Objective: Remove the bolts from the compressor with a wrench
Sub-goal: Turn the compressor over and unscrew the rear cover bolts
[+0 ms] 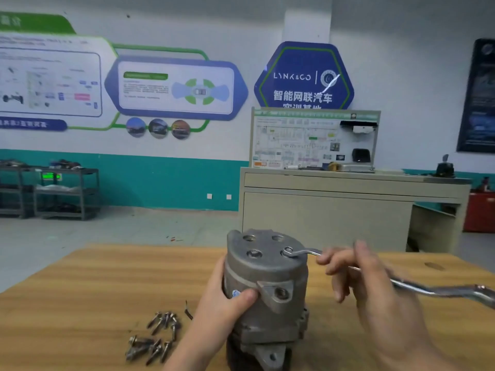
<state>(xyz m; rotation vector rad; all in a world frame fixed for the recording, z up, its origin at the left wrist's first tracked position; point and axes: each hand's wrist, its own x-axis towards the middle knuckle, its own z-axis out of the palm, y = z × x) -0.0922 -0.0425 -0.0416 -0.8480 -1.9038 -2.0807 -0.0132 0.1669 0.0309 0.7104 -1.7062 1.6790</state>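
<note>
**Wrench ring seated on the compressor's top face**

At the far left of the frame, against the teal-banded wall, stand grey metal shelving racks (pixel 64 192) carrying dark parts. Above them, across the upper left, run green and blue wall posters (pixel 171 88).

In the lower left, a pile of loose bolts (pixel 154 337) lies on the wooden table (pixel 80 303), just left of the left forearm. A small dark clip (pixel 188 311) lies near the pile's upper right.

The left hand (pixel 227 298) wraps the side of the compressor (pixel 265 285), thumb pressed across its front near a mounting ear, fingers curled round the far left side. The compressor stands upright at lower centre of the frame on the table, a grey cast housing whose top face shows several round recesses.

On the right part of that top face sits the ring end of the wrench (pixel 417 286), over one recess; whether a bolt is under it cannot be told. Its shaft runs right and down, out toward the right edge of the frame.

The right hand (pixel 361 285) holds the wrench shaft just right of the compressor, fingers loosely curled round it; the hand is blurred.

Behind, in the centre right, a beige cabinet (pixel 334 210) carries a training board (pixel 314 140), beneath a blue hexagonal sign (pixel 304 76).
</note>
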